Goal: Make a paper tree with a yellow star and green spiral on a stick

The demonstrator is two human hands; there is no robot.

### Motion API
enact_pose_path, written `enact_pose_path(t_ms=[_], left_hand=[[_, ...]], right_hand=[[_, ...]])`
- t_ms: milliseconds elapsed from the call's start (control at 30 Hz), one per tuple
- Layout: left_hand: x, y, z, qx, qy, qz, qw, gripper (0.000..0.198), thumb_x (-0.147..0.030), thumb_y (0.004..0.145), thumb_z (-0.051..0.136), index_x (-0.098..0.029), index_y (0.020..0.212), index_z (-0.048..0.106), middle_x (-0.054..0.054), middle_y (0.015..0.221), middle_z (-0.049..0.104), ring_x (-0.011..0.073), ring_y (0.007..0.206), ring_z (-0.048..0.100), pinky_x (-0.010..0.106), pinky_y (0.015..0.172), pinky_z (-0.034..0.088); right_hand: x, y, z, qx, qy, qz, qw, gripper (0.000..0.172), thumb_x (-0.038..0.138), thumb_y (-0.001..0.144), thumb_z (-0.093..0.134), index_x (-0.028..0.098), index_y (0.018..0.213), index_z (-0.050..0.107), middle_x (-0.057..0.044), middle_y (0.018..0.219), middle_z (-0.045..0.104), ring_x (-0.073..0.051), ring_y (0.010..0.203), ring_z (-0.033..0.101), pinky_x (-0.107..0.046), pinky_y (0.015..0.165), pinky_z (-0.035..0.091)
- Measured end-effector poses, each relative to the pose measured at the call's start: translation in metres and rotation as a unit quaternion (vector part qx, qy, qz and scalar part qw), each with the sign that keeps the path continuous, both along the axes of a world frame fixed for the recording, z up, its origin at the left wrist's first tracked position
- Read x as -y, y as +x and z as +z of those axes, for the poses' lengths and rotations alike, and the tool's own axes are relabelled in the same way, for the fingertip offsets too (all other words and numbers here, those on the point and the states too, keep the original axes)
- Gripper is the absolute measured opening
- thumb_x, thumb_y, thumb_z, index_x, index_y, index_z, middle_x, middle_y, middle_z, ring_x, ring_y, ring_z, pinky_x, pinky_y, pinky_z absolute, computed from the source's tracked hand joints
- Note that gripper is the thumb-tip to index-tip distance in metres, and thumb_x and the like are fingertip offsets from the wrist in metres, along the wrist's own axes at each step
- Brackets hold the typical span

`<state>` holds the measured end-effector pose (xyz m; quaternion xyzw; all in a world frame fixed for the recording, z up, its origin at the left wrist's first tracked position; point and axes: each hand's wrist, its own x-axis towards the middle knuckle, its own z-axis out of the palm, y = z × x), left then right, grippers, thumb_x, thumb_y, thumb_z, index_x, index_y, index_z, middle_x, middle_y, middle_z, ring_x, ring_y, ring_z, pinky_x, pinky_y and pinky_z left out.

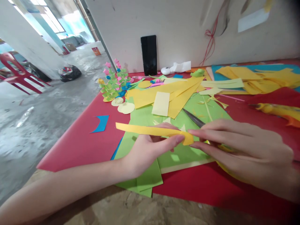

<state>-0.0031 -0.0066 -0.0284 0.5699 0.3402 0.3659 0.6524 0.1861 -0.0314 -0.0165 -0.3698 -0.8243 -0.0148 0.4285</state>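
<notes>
Both forearms reach in from the bottom edge over a table spread with red paper (pixel 77 147). Left hand (pixel 150 150) pinches a long yellow strip (pixel 150 130) between thumb and fingers near the strip's right end, the rest of the strip running out to the left above green paper (pixel 145 178). Right hand (pixel 243 150) meets it from the other side, its fingertips (pixel 195 132) closed narrowly on the curled end of the same strip, so both hands hold it just above the green sheet. Dark scissors (pixel 193 118) lie just behind the right hand's fingers, partly hidden by it. Farther back lies a heap of yellow sheets (pixel 168 93) with a pale yellow rectangle (pixel 160 103) on top, two pale discs (pixel 123 104) beside it, and small paper trees (pixel 114 82) in green, pink and blue near the table's corner. A blue scrap (pixel 100 123) lies alone on the red paper to the left. A black phone (pixel 149 54) leans upright against the wall.
</notes>
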Motion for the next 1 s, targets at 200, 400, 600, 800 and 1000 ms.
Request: enact_pose_path(t_ms=[200, 400, 600, 800, 1000], left_hand=[[-0.001, 0.001, -0.002, 0.033, -0.021, -0.006, 0.999, 0.009, -0.022, 0.079, 0.062, -0.015, 0.077, 0.066, 0.001, 0.076, 0.056, 0.0089, 0.07, 0.051, 0.018, 0.057, 0.044], [0.0, 0.002, 0.0, 0.038, -0.058, -0.025, 0.997, 0.009, -0.022, 0.078, 0.063, -0.014, 0.074, 0.066, -0.001, 0.074, 0.056, 0.0071, 0.062, 0.05, 0.019, 0.056, 0.043], [0.0, 0.003, 0.001, 0.01, -0.131, -0.046, 0.99, 0.01, -0.023, 0.072, 0.068, -0.013, 0.074, 0.066, 0.0, 0.068, 0.059, 0.0073, 0.056, 0.051, 0.02, 0.054, 0.044], [0.002, 0.005, 0.001, 0.052, -0.175, -0.065, 0.981, 0.002, -0.014, 0.072, 0.067, -0.013, 0.073, 0.068, -0.002, 0.062, 0.06, 0.0061, 0.052, 0.052, 0.018, 0.05, 0.046], [-0.002, 0.006, -0.001, 0.031, -0.169, -0.067, 0.983, 0.004, -0.014, 0.072, 0.067, -0.012, 0.075, 0.068, -0.002, 0.064, 0.059, 0.0036, 0.05, 0.05, 0.016, 0.049, 0.046]], right_hand=[[-0.001, 0.001, -0.002, 0.027, -0.01, -0.016, 0.999, 0.01, 0.016, 0.084, 0.056, 0.02, 0.09, 0.063, -0.002, 0.077, 0.067, -0.01, 0.065, 0.061, -0.018, 0.057, 0.05], [-0.002, 0.006, 0.002, 0.045, -0.072, 0.035, 0.996, 0.018, 0.018, 0.081, 0.055, 0.025, 0.097, 0.058, 0.0, 0.085, 0.066, -0.012, 0.071, 0.061, -0.021, 0.058, 0.05], [-0.008, 0.013, 0.007, 0.096, -0.033, 0.086, 0.991, 0.023, 0.009, 0.08, 0.05, 0.024, 0.094, 0.06, -0.001, 0.085, 0.066, -0.012, 0.066, 0.061, -0.024, 0.056, 0.047], [-0.017, 0.02, 0.01, 0.169, 0.013, 0.124, 0.978, 0.02, 0.015, 0.084, 0.048, 0.024, 0.091, 0.065, 0.0, 0.08, 0.069, -0.013, 0.06, 0.06, -0.028, 0.048, 0.04], [-0.018, 0.023, 0.008, 0.193, -0.005, 0.103, 0.976, 0.012, 0.022, 0.086, 0.051, 0.024, 0.082, 0.063, 0.005, 0.074, 0.067, -0.01, 0.056, 0.058, -0.026, 0.048, 0.039]])
